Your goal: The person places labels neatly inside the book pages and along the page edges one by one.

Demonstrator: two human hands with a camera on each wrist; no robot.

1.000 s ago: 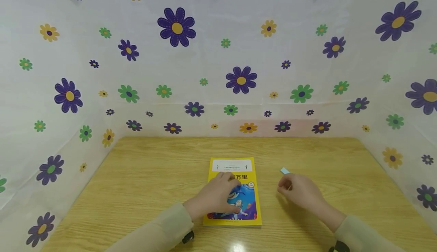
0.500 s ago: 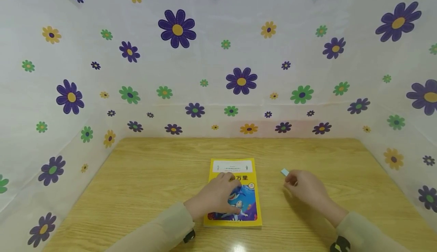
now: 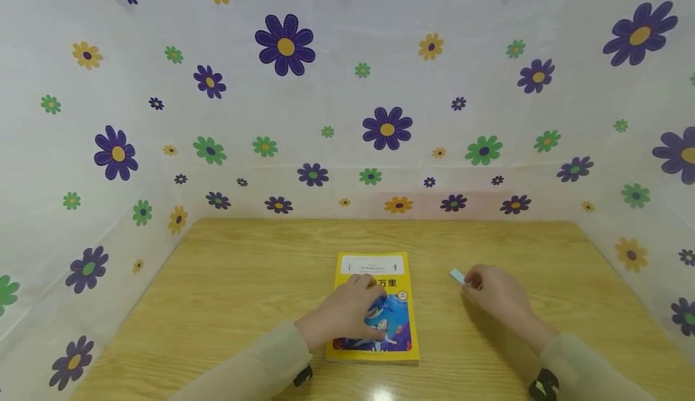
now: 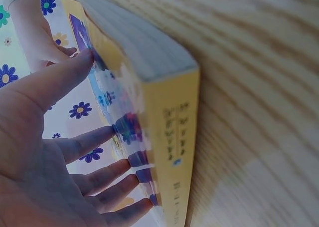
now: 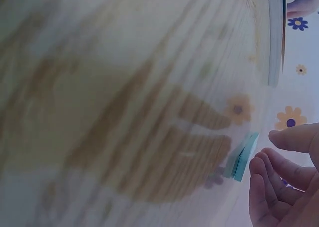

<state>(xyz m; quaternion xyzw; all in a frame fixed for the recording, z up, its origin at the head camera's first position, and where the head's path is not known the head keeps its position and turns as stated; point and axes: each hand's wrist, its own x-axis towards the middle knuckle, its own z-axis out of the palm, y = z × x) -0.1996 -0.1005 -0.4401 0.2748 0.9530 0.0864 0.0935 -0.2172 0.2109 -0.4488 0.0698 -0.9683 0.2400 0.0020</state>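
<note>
On the wood-grain worktop [image 3: 244, 280], a yellow-covered paperback book [image 3: 400, 313] lies flat under the left hand [image 3: 344, 309], whose spread fingers rest on the cover without grasping; it should prove moderately light and flexible, best held across spine and fore-edge. To its right, the right hand [image 3: 501, 295], loosely curved and gripping nothing, adjoins a small teal note pad [image 3: 456, 275], probably very light and best pinched by opposite edges.

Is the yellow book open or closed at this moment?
Closed: the yellow book lies on the table beneath the left hand, and the left wrist view shows its pages stacked together as one block.
</note>
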